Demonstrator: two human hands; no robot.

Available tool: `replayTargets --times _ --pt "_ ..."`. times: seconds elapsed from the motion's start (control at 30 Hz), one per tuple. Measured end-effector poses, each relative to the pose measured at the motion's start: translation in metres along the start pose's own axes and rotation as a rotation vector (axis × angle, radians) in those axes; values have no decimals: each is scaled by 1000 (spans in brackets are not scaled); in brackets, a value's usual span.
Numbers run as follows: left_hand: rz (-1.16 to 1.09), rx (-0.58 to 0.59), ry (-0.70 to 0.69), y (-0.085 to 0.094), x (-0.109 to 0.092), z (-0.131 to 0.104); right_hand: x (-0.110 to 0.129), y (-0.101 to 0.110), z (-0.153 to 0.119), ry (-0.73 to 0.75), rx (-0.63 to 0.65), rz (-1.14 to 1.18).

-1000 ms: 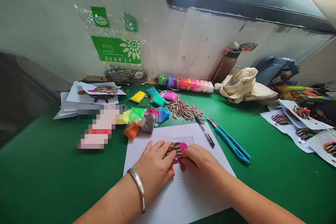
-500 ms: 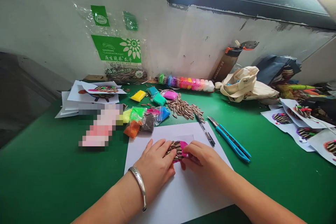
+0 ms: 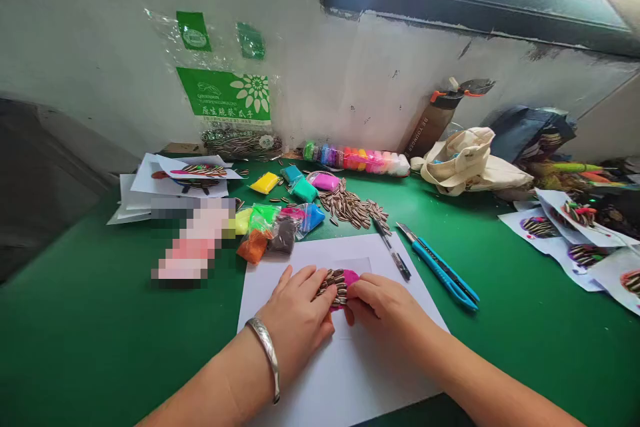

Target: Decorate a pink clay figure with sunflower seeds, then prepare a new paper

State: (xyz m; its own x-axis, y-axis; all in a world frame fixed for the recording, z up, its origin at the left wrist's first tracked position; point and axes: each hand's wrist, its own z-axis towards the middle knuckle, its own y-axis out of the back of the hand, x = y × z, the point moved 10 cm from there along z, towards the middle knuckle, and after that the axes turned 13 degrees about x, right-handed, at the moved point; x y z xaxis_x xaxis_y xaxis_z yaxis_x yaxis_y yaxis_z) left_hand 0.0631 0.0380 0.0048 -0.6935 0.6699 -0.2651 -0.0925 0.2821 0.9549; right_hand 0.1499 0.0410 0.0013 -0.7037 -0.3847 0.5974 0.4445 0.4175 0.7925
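- Left hand (image 3: 300, 303) rests flat, fingers slightly apart, on the left side of striped sunflower seeds (image 3: 337, 285) set on magenta clay (image 3: 351, 277).
- Right hand (image 3: 383, 300) bends its fingers together at the clay's right edge; whether they grip anything cannot be told.
- Seeds and clay lie between the two hands, toward the far edge of a white sheet of paper (image 3: 390, 380) on a green worktop (image 3: 100, 347).
- At the worktop's far edge, a clear seed bag (image 3: 235, 145) carries a green label (image 3: 225, 95) reading "原生脆葵瓜子"; its smaller lettering is blurred.
- Farther right along that edge, a brown bottle (image 3: 431, 121) reads "BE YOUNGER".
- A pen (image 3: 395, 255) crosses the sheet's far right corner, near a blue utility knife (image 3: 443, 268).
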Motion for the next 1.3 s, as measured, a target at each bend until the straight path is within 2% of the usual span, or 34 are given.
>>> replayTargets --times 0.53,0.67,0.83,0.97,1.13,1.23,1.3 --pt "71 -23 6 -10 4 0 -7 -2 3 -47 21 66" --pt "58 31 7 -11 7 0 -8 2 3 -36 71 172" --pt "28 144 22 -4 5 1 -9 11 3 -19 84 257" --pt "37 163 23 -6 4 1 -8 8 4 -28 89 216" --pt "48 89 14 -12 7 1 -3 7 4 -6 79 230" --pt "19 95 8 -6 6 1 -6 17 6 -38 68 169" --pt "-6 104 6 1 4 0 -13 34 14 -126 28 -16"
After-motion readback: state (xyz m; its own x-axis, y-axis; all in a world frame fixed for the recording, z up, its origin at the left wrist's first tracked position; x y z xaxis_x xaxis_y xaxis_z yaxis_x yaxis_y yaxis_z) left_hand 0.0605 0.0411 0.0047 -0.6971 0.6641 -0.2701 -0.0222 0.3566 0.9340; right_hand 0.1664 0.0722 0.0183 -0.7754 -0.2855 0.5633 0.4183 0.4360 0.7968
